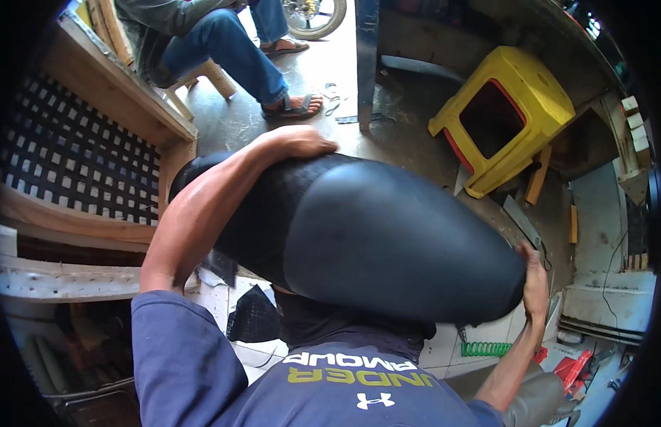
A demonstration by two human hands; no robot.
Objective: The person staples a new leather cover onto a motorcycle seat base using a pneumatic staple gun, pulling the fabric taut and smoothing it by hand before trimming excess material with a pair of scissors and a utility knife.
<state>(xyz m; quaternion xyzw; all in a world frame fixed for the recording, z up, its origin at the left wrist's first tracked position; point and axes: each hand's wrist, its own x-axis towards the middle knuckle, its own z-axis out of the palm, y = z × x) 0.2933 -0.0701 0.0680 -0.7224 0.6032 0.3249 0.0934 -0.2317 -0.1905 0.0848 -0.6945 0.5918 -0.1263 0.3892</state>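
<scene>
A long black motorcycle seat [387, 235] lies crosswise in front of my torso, its smooth, broad part to the right and a textured section to the left. My left arm reaches across the textured part, and my left hand [309, 142] curls over the far edge, its fingertips partly hidden. At the narrow right end, my right hand [534, 281] grips the seat's rim with the thumb on top. The underside of the seat is out of sight.
A yellow plastic stool [551, 96] lies tipped over at the far right. To the left stands a wooden frame [159, 124] with woven black webbing [74, 149]. Another person [216, 43] sits at the far left. Near my right forearm is a green coiled hose [487, 349].
</scene>
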